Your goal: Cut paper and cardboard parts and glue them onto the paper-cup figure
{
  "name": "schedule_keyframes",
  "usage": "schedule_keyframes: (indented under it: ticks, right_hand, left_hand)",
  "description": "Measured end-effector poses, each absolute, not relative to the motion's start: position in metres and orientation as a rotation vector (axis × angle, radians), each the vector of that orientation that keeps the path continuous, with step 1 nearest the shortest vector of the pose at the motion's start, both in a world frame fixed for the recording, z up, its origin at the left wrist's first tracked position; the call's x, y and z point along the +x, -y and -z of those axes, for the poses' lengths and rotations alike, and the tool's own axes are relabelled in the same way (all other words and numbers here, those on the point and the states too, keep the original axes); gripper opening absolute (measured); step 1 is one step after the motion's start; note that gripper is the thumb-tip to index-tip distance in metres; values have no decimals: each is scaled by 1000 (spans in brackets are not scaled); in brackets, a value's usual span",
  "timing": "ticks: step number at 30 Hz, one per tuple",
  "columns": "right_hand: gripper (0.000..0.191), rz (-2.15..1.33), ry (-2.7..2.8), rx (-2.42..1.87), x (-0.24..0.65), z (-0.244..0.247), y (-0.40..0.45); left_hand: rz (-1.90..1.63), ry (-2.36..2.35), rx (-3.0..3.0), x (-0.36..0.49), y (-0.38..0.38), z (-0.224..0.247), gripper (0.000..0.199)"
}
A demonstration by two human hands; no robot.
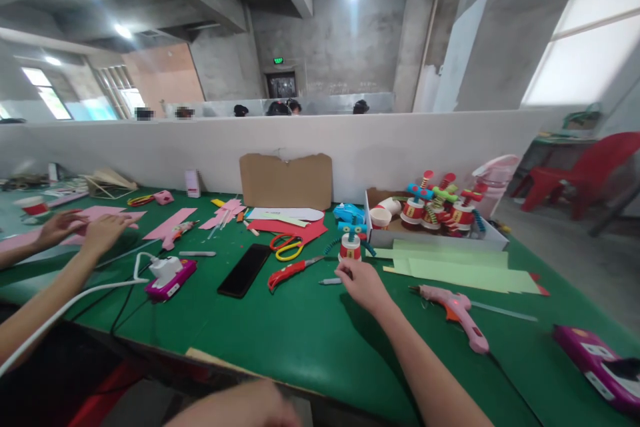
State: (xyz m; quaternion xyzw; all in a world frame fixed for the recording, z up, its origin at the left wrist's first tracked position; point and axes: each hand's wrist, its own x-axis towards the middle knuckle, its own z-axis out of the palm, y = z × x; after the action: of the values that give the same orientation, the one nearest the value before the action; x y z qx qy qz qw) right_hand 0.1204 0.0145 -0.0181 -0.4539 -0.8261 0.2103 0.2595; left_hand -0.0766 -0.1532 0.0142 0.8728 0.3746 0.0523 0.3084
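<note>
My right hand (361, 280) reaches over the green table, its fingers closed at the base of a small paper-cup figure (350, 248). The figure stands upright, with a red-and-white cup body, a blue head with eyes and dark curled arms; my fingers cover its lower edge. My left hand (245, 405) is low at the bottom edge of the view, smeared by motion, its fingers unreadable. A grey pen-like tool (330, 281) lies beside my right hand. Left of it are a red-handled utility knife (287, 274) and scissors (287, 247) with red and yellow handles.
A white box (380, 240) holds several similar figures and cups. Green paper strips (450, 267) lie before it. A pink glue gun (457, 310) is at right, a black phone (244, 270) centre-left. A co-worker's hands (103, 233) handle pink paper beside a purple power strip (173, 282).
</note>
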Motion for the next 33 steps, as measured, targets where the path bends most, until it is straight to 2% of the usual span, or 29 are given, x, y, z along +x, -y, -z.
schedule_keyframes:
  ticks: [3, 6, 7, 11, 18, 21, 24, 28, 31, 33]
  right_hand:
    - [13, -476, 2332, -1198, 105, 25, -12]
    - [36, -351, 2468, -1122, 100, 38, -9]
    - [38, -336, 2509, -1143, 100, 41, -8]
    - [24, -318, 2632, -1289, 101, 43, -8]
    - [21, -236, 2577, -1555, 114, 36, -14]
    - [33, -213, 2483, -1712, 119, 34, -16]
    - [45, -237, 2397, -1684, 118, 34, -14]
    - [24, -361, 2455, -1609, 112, 35, -9]
    - [20, -379, 2466, -1637, 112, 35, -9]
    - [20, -358, 2443, -1674, 113, 33, -9]
  left_hand:
    - [-129, -1264, 2317, -83, 116, -41, 28]
    - [-173, -1524, 2443, -87, 64, -48, 31]
    - [-177, -1589, 2478, -89, 45, -46, 30]
    - [-218, -1937, 2472, -103, -37, -33, 28]
    - [-148, -2243, 2392, -111, -147, -16, 30]
    - [-72, -2303, 2350, -100, -172, 0, 30]
    - [-11, -2353, 2301, -90, -189, 16, 28]
    - [19, -2437, 2236, -82, -202, 28, 33]
    - [34, -2480, 2219, -80, -205, 29, 37]
    - [43, -2465, 2256, -79, -204, 28, 32]
